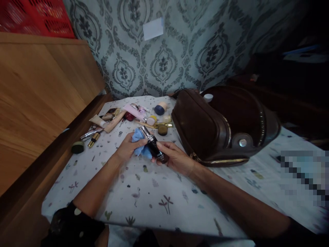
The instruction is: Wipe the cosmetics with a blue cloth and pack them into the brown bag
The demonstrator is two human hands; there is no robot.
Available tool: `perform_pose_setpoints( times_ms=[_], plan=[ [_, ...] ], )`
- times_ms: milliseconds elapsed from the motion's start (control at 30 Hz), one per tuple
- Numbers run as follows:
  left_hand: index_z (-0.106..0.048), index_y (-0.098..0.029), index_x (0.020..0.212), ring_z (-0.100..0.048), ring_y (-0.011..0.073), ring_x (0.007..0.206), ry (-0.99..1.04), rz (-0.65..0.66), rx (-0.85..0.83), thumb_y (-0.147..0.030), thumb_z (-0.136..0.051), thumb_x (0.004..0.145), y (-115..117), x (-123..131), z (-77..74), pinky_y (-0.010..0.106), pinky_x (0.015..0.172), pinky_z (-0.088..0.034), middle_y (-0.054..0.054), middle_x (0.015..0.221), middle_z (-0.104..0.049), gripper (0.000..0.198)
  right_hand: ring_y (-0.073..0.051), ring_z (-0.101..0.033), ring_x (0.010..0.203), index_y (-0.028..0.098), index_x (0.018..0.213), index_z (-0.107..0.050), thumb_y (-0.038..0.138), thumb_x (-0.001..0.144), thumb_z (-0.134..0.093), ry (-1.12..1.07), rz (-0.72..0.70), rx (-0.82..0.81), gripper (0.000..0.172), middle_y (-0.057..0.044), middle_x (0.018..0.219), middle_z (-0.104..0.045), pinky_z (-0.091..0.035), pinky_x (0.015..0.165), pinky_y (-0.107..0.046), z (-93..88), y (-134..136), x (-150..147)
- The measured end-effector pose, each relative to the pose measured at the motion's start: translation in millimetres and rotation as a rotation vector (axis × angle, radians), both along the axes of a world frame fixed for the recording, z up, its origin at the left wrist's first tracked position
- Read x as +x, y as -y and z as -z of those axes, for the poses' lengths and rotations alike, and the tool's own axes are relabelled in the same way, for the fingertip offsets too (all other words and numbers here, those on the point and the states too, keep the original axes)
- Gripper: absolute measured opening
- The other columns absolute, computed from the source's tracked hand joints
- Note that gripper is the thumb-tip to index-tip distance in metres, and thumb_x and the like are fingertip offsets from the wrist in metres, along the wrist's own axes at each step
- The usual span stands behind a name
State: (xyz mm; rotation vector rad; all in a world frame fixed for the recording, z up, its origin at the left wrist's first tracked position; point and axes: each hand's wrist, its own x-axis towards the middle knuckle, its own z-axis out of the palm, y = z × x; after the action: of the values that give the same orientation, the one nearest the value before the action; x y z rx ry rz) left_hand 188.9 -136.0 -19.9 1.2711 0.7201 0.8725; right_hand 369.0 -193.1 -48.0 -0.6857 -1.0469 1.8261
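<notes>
**A slim bottle held by its base end only**

The right hand (pixel 177 158) is closed around the lower end of a dark bottle (pixel 153 144), with the thumb on top and the fingers curled under. The bottle slants up and away from that grip, its silver cap at the far end. The left hand (pixel 128 146) is closed on a blue cloth (pixel 137 137), bunched against the bottle's left side just ahead of the right hand's fingers.

The main risk appears to be a slip. The hold sits at one end, so a hard push from the cloth could lever the bottle out of the fingers and onto the printed tablecloth (pixel 154 195) below the grip. If the cap is loose, rubbing near it may twist it off; the picture does not show how tight it is.

Right of the grip, an open brown bag (pixel 205 130) lies close, and a swinging elbow might nudge it. Beyond the grip stand a small round jar (pixel 162 129), a pink tube (pixel 133 112) and a blue-capped pot (pixel 159 109). A dropped or rolling bottle could knock these over.
</notes>
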Motion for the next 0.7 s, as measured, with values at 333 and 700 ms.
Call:
perform_pose_setpoints(
  times_ms=[333, 700],
  plan=[
    [-0.066, -0.014, 0.069, -0.047, 0.0063, 0.050, -0.074, -0.216, 0.158, -0.051, -0.086, 0.061, 1.6, 6.6, 14.8, 0.018, 0.049, -0.043, -0.004, 0.057, -0.058, 0.043, -0.010, -0.046, 0.064, 0.020, 0.078, -0.051, 0.051, 0.068, -0.081, 0.319, 0.398, 0.314, 0.045, 0.005, 0.071, -0.048, -0.038, 0.058, -0.023, -0.4, 0.4, -4.3],
    [-0.064, -0.014, 0.065, -0.046, 0.0068, 0.049, -0.028, -0.249, 0.076, -0.049, -0.087, 0.059, -3.8, 7.1, 22.3, 0.019, 0.048, -0.040, -0.005, 0.054, -0.055, 0.043, -0.011, -0.047, 0.045, 0.019, 0.075, -0.056, 0.081, 0.074, -0.058, 0.250, 0.196, -0.042, 0.061, 0.002, 0.056, -0.051, -0.018, 0.038, -0.024, 4.6, -0.3, -3.4]
  ],
)
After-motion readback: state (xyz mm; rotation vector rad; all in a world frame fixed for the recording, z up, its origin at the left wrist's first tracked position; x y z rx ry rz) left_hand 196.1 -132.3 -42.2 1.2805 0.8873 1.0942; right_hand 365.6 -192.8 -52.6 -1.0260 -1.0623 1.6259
